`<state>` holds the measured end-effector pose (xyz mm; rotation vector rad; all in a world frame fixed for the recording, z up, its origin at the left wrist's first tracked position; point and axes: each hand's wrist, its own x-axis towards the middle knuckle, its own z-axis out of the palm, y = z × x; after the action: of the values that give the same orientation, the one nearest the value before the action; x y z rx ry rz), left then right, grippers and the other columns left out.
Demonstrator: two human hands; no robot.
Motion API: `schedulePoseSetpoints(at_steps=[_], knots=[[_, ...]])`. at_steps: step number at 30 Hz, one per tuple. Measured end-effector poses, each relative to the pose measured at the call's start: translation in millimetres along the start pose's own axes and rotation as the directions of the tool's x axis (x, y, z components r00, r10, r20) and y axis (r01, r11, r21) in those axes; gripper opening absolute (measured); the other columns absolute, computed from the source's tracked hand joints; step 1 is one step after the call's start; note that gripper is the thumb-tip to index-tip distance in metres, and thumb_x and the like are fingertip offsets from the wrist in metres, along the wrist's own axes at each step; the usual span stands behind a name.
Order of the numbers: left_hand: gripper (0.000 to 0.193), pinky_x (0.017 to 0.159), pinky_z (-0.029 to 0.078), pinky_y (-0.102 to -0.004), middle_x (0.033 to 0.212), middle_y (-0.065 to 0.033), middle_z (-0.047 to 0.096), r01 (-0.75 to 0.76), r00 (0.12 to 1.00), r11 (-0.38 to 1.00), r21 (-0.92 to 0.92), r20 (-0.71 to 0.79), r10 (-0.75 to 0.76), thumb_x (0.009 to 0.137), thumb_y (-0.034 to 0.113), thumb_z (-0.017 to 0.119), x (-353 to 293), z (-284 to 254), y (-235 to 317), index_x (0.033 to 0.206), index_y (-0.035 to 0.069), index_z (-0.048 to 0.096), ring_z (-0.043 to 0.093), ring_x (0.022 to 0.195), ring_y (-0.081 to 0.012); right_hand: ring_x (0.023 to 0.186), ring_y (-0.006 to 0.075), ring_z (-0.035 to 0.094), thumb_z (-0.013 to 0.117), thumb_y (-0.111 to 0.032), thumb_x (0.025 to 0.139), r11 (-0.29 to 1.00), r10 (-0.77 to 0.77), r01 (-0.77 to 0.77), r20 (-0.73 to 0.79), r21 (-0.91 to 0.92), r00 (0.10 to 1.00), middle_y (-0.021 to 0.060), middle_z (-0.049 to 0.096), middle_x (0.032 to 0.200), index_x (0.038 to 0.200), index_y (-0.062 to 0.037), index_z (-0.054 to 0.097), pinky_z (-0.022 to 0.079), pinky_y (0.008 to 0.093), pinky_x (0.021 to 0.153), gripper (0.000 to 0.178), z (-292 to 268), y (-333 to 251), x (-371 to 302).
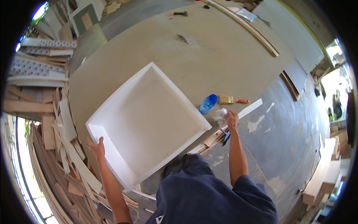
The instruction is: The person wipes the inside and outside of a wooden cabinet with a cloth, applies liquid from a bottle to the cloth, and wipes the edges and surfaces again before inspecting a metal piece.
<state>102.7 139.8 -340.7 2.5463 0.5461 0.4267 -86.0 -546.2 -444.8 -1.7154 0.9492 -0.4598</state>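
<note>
The near-square white tray [145, 121] was positioned between the left hand [96, 148] — nearer, thumb spread wide at its left wall [116, 156] — and the right hand [232, 121], in which a crumpled white wad [220, 114] was held

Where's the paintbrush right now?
In the head view, the paintbrush lies right of centre, just to the right of the blue-capped bottle beside the white open box.

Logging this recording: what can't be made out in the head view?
In the head view:
White open-topped box: underside, hidden by its own floor panel.
Crumpled white wad: cloth or paper unclear; right hand partly covers it.
Orange-and-black tool: too small to identify.
Small dark object: too small to identify.
</note>
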Motion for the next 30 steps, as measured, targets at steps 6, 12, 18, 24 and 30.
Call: schedulePoseSetpoints(at_steps=[6, 12, 18, 24, 30], knots=[[0.112, 0.121, 0.024, -0.0583, 0.162, -0.0237, 0.027, -0.422, 0.897, 0.892, 0.162, 0.216, 0.385, 0.070, 0.012, 0.087, 52.3, 42.8, 134.0, 0.160, 0.011, 0.021, 0.026, 0.150, -0.0408, 0.060, 0.0141, 0.052, 0.055, -0.020, 0.084, 0.976, -0.078, 0.084, 0.037, -0.202, 0.996, 0.0085, 0.054, 0.060, 0.079, 0.0043, 0.067, 0.042, 0.0352, 0.056, 0.027, 5.8, 3.2, -11.0], [0.121, 0.120, 0.021, -0.0593, 0.152, -0.0204, 0.046, -0.595, 0.743, 0.749, 0.293, 0.555, 0.373, 0.059, 0.013, 0.092, 121.5, 104.0, 169.9, 0.159, 0.009, 0.024, 0.038, 0.146, -0.0349, 0.063, 0.0163, 0.056, 0.058, -0.021, 0.086, 0.943, 0.141, -0.100, -0.111, 0.316, 0.984, 0.0072, 0.062, 0.066, 0.075, 0.0014, 0.070, 0.047, 0.0347, 0.061, 0.027, -2.8, 8.9, -11.6], [0.072, 0.099, 0.049, -0.0454, 0.122, -0.0225, 0.065, -0.524, 0.487, 0.851, 0.015, 0.826, 0.285, 0.056, 0.012, 0.087, 184.5, 135.1, 132.1, 0.123, -0.002, 0.064, 0.062, 0.114, -0.0392, 0.062, 0.0268, 0.066, 0.055, -0.029, 0.087, 0.548, 0.515, -0.346, 0.020, 0.762, 0.857, 0.0101, 0.069, 0.082, 0.098, -0.0047, 0.066, 0.055, 0.0430, 0.055, 0.029, -22.9, 7.1, -32.0], [0.053, 0.091, 0.051, -0.0437, 0.110, -0.0229, 0.066, -0.568, 0.579, 0.819, -0.079, 0.669, 0.466, 0.060, 0.014, 0.080, 187.1, 62.6, 127.3, 0.109, -0.004, 0.069, 0.064, 0.104, -0.0377, 0.070, 0.0293, 0.069, 0.050, -0.027, 0.086, 0.351, 0.499, -0.417, 0.210, 0.838, 0.841, 0.0117, 0.071, 0.085, 0.101, -0.0017, 0.067, 0.060, 0.0452, 0.066, 0.034, -36.4, 15.1, -66.1], [0.047, 0.080, 0.051, -0.0413, 0.085, -0.0307, 0.066, -0.803, 0.442, 0.596, 0.002, 0.673, 0.593, 0.063, 0.006, 0.069, 123.9, -119.1, 261.8, 0.108, -0.004, 0.072, 0.066, 0.077, -0.0412, 0.069, 0.0261, 0.069, 0.050, -0.027, 0.087, 0.353, 0.550, -0.472, 0.229, 0.808, 0.803, 0.0114, 0.071, 0.085, 0.102, -0.0013, 0.067, 0.058, 0.0394, 0.063, 0.034, -25.5, 9.7, -104.8]])
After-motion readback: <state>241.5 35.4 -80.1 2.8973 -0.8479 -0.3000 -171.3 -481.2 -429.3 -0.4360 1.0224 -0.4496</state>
